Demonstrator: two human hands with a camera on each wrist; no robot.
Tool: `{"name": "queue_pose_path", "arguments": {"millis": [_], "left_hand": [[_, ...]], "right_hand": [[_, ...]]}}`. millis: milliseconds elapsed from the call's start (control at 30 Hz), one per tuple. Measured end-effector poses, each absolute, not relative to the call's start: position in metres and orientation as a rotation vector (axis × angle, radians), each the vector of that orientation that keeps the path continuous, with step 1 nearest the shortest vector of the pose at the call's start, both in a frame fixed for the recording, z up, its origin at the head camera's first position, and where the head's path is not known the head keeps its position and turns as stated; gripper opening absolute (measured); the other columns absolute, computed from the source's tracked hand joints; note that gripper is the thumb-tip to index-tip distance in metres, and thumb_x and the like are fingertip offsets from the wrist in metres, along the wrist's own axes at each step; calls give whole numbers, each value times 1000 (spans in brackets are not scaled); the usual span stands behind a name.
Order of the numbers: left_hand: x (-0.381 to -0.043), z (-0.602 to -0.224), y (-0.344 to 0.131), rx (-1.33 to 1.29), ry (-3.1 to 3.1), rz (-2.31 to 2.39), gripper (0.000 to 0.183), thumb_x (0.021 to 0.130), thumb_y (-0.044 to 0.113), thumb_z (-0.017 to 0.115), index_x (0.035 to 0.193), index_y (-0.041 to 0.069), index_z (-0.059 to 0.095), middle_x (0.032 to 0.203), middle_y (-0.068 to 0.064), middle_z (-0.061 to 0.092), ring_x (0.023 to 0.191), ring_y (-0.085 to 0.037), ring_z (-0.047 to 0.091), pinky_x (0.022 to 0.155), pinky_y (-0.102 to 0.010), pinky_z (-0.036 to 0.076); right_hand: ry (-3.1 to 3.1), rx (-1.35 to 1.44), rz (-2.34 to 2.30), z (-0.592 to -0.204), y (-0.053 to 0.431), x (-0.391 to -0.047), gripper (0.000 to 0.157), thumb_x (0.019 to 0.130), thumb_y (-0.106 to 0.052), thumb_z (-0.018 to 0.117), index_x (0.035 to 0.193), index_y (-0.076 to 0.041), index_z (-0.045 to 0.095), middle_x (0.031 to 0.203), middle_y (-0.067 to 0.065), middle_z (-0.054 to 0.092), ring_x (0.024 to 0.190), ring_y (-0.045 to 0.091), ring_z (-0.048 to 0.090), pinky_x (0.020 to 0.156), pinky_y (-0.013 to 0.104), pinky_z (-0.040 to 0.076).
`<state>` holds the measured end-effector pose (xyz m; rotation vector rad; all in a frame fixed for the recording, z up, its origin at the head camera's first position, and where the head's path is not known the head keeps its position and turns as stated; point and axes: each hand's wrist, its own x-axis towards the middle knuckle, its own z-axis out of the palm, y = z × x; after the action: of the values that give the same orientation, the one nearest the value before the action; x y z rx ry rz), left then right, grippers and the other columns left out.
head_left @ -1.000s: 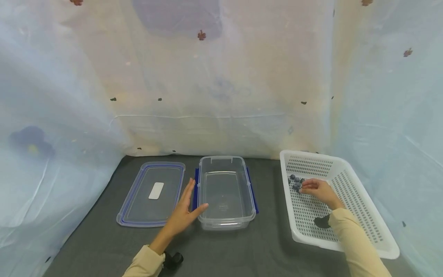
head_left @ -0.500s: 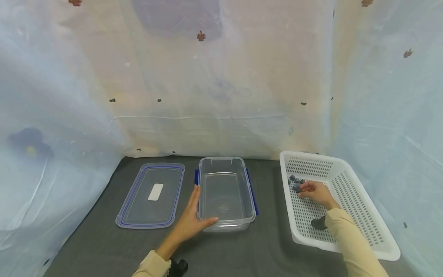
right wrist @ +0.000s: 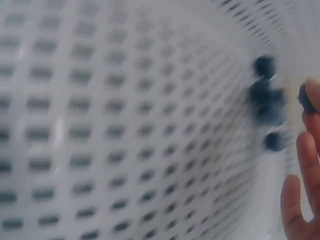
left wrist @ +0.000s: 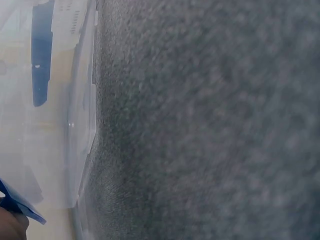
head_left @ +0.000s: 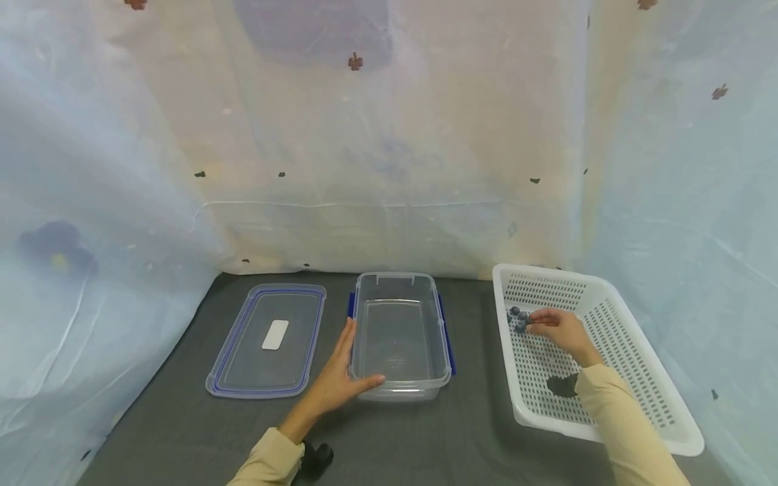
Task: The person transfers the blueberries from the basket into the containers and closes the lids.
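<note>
Pale patterned sheet behind and beside dark grey tabletop.

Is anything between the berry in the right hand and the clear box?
Just the white basket's side wall: the berry would need lifting over it. Nothing else visible blocks the way; the clear box is open, its lid lying apart.

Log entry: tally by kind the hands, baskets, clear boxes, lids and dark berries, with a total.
Hands (left hand, right hand): 2
White basket: 1
Clear box: 1
Lid: 1
Total: 5, without the dark berries, which overlap too much to count.
</note>
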<state>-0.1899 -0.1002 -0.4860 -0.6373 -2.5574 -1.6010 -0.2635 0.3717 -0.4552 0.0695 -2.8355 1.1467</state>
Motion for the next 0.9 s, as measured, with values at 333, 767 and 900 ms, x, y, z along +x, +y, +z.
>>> {"name": "queue_pose_path", "arguments": {"millis": [333, 767, 900], "left_hand": [[-196, -478, -98, -636, -2657, -1535, 121, 77, 47, 80, 155, 4, -2, 160, -17, -8, 144, -37, 1, 108, -62, 15], [-210, -474, -92, -645, -2709, -1479, 123, 74, 51, 80, 156, 6, 0, 161, -10, -7, 144, -32, 2, 110, -58, 15], [-210, -475, -89, -655, -2690, -1492, 121, 75, 48, 81, 156, 6, 1, 161, -12, -6, 144, -34, 3, 109, -59, 15]], "right_hand": [[-2655, 87, 1251, -400, 344, -257, 41, 91, -25, 71, 119, 4, 62, 116, 21, 64, 96, 8, 60, 83, 30, 46], [-2434, 335, 1549, -346, 275, -252, 38, 91, -23, 71, 119, 1, 62, 115, 10, 63, 104, 11, 57, 84, 24, 46], [-2414, 427, 1605, -343, 244, -260, 35, 91, -21, 71, 118, 1, 63, 117, 13, 62, 106, 16, 56, 88, 33, 45]]}}
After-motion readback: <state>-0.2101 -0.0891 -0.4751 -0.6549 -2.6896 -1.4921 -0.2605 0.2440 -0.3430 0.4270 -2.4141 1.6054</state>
